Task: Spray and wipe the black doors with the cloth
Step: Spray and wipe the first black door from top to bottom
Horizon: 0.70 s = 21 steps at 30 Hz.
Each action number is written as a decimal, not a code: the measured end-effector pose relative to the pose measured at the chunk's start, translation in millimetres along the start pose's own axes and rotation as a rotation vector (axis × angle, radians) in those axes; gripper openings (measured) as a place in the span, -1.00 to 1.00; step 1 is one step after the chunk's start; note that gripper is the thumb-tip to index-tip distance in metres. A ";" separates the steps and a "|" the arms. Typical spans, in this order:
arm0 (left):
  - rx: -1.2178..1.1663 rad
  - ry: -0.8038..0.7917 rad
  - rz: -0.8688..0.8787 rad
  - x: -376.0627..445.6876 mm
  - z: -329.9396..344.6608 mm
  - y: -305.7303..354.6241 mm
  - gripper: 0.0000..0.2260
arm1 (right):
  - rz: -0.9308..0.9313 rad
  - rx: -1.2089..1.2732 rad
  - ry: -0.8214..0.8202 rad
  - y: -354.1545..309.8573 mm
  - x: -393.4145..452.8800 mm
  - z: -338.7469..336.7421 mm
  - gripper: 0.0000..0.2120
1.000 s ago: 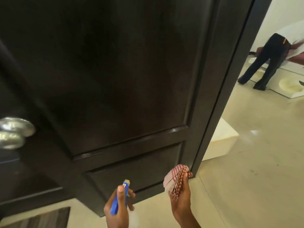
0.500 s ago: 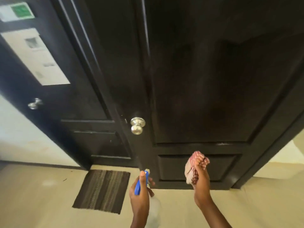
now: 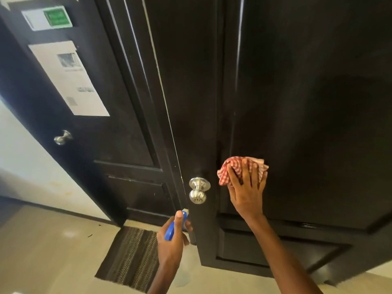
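Two black doors in the head view: near door (image 3: 297, 102) open, filling centre and right; far door (image 3: 118, 124) behind, to the left, shut, carrying a white sheet (image 3: 67, 79) and a green sign (image 3: 56, 17). Right hand (image 3: 247, 187) spread flat, fingers straight, pressing the red-checked cloth (image 3: 235, 168) against the near door's upper panel, just right of the steel knob (image 3: 199, 189). Cloth bunched, showing above and beside the fingers, touching the wood. Left hand (image 3: 172, 240) lower, curled round the spray bottle (image 3: 175, 227), thumb up along its blue head, nozzle aimed toward the door edge, just short of it. Second knob (image 3: 62, 137) on the far door. Striped mat (image 3: 129, 255) on the floor (image 3: 42, 251) below the far door.

Judged as early in the wiping: only a small patch by the knob under the cloth now. No wet sheen or streaks plain enough to say what has been sprayed. Most of the near door seemingly left: upper panel, lower panel, stiles, edge. Far door apparently untouched and waiting for both spray and wipe.
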State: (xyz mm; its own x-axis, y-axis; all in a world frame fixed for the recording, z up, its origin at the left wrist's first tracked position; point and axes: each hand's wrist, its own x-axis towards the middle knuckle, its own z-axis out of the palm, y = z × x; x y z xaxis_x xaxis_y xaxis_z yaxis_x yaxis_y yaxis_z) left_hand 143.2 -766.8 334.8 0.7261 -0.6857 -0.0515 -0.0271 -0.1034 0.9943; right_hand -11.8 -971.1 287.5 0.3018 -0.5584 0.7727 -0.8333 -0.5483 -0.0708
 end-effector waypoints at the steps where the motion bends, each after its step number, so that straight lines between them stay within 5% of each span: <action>1: 0.005 -0.001 0.009 8.0 0.3 1.3 -0.55 | -0.007 -0.016 0.028 1.1 -1.2 5.9 -0.30; 12: 0.040 -0.126 -0.047 51.3 2.3 -10.1 -0.42 | -0.026 -0.034 0.030 -0.3 -10.9 16.4 -0.23; 15: 0.057 -0.143 -0.046 54.8 0.4 -9.8 -0.52 | 0.008 -0.030 0.026 -4.4 -10.7 15.6 -0.28; 21: 0.083 -0.268 -0.101 68.6 -11.7 -1.6 -0.36 | 0.180 0.087 0.037 -28.1 -9.9 -1.6 -0.40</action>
State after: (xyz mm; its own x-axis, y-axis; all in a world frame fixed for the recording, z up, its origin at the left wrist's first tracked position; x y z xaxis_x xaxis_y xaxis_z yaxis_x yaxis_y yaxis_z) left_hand 201.1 -805.3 330.7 0.5207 -0.8337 -0.1838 -0.0283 -0.2321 0.9723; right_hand 7.9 -949.2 282.9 0.1327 -0.6302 0.7650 -0.8287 -0.4940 -0.2632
